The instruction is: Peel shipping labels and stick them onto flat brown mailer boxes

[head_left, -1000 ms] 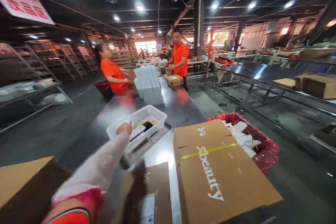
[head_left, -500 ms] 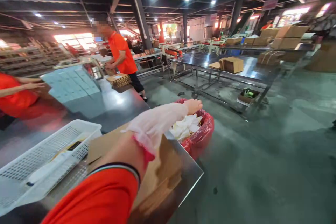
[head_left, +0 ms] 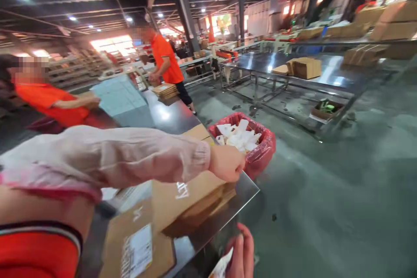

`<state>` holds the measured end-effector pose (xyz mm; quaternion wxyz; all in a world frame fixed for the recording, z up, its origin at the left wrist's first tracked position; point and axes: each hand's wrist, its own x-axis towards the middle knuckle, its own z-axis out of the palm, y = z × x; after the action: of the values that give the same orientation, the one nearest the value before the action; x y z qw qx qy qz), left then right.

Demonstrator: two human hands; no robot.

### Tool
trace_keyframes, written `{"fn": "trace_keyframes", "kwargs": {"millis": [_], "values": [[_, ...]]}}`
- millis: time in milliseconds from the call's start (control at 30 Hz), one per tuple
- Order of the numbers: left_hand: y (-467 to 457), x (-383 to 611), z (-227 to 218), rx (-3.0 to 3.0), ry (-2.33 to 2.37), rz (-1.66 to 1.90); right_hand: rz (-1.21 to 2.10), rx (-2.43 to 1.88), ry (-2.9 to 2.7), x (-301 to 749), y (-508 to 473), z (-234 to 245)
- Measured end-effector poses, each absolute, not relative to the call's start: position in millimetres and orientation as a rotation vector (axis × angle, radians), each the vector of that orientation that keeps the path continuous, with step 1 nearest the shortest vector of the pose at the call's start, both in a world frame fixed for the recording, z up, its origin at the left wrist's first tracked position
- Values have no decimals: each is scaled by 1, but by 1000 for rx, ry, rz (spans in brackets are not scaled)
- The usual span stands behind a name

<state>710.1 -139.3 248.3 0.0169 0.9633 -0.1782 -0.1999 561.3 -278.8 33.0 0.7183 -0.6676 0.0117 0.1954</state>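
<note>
Near one table [head_left: 245, 191] corner and one bin [head_left: 264, 152], left hand [head_left: 228, 163] clenched, right hand [head_left: 243, 252] around one white packet [head_left: 223, 265].

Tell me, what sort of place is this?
Probably a packing area in a warehouse or factory: there are metal tables, stacked cardboard boxes, and a red-lined bin holding white scraps.

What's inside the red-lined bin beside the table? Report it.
The red-lined bin holds a heap of loose white pieces, too blurred to identify. Whatever lies beneath the heap is covered, and the left hand hides part of the bin's near side.
</note>
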Motion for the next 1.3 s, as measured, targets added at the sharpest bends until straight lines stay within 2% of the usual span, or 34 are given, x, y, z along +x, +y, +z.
{"fn": "trace_keyframes", "kwargs": {"millis": [100, 167, 233, 333, 533, 733, 1000, 1133, 1300], "values": [[-124, 615, 276, 2609, -137, -1063, 516, -1308, -79, 547, -249, 71], [-108, 554, 281, 2320, 227, -1148, 568, -1279, -213, 528, -231, 96], [-88, 496, 277, 2056, 466, -1063, 616, -1273, -376, 501, -214, 118], [-60, 409, 265, 1787, 584, -836, 710, -1224, -625, 446, -189, 137], [-29, 229, 251, 1389, 680, -544, 977, -1103, -961, 315, -155, 144], [-23, 85, 244, 1195, 660, -365, 1091, -1066, -1128, 207, -138, 151], [-38, -2, 230, 1016, 689, -84, 1011, -1086, -1263, 136, -128, 156], [-39, -12, 223, 924, 723, 65, 711, -1084, -1384, 133, -117, 159], [-64, 4, 221, 837, 655, 165, 433, -877, -1730, 171, -124, 180]]}}
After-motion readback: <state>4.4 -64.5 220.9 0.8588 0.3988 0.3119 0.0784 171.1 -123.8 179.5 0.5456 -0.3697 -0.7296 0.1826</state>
